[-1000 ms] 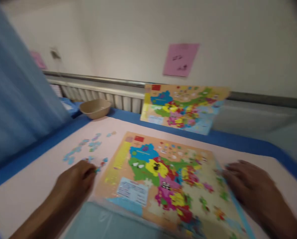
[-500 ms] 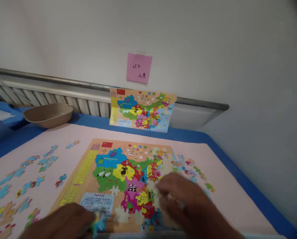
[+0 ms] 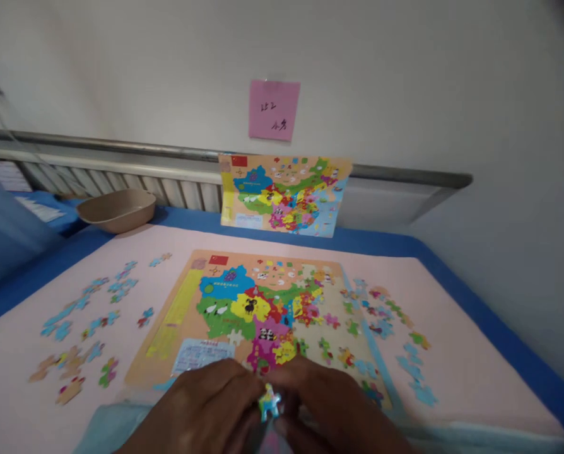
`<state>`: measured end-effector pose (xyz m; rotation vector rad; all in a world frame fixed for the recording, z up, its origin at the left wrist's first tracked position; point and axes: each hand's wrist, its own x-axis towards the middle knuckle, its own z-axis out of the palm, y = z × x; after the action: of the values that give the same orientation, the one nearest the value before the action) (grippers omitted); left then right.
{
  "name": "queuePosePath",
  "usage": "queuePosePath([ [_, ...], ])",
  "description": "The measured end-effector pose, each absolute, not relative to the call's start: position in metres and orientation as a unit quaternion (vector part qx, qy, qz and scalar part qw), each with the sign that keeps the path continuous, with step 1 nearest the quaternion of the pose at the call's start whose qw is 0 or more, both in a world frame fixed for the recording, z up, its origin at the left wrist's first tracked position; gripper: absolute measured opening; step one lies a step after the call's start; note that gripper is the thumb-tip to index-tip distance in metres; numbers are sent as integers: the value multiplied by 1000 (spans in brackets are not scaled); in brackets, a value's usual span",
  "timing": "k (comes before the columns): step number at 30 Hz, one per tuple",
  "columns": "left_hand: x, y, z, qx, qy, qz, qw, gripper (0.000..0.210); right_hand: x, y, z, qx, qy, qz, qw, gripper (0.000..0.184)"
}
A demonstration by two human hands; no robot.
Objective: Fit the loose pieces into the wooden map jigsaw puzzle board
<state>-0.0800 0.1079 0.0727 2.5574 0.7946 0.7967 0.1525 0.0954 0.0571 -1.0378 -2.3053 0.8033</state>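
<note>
Both hands, left hand [image 3: 206, 410] and right hand [image 3: 334, 413], are pinching one puzzle piece [image 3: 269, 402] together. The fingers are clamping it over the puzzle board [image 3: 272, 315]; the wrists are being cut off by the frame edge.

Setting: a plain room, home or dormitory, exact kind unclear; radiator [image 3: 121, 183] along white wall [image 3: 405, 82]. Pink note [image 3: 273, 110] stuck above; pink-and-blue covered table [image 3: 452, 372].

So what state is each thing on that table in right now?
Wooden map puzzle board: flat, partly filled, gaps on its right side.
Small blue puzzle piece: pinched between both hands.
Left hand: closed on the piece.
Right hand: closed on the piece.
Loose puzzle pieces: scattered beside the board.
Beige bowl: upright.
Reference map picture: leaning against the wall.
</note>
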Motion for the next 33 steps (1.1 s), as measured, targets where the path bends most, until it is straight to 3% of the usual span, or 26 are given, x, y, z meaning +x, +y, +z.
queuePosePath([
  [4,-76,109,60,878,309,296,216,20,148,93,53,-373,-827,296,297,40],
  [9,-74,107,53,796,381,336,329,28,145,97,50,-400,-818,282,301,32],
  [13,-71,107,51,668,443,338,493,21,144,100,49,-428,-810,286,281,28],
  [18,-71,109,44,520,400,357,665,19,142,103,48,-434,-806,291,279,26],
  [33,-66,111,38,486,354,396,694,16,144,102,40,-439,-804,284,282,26],
])
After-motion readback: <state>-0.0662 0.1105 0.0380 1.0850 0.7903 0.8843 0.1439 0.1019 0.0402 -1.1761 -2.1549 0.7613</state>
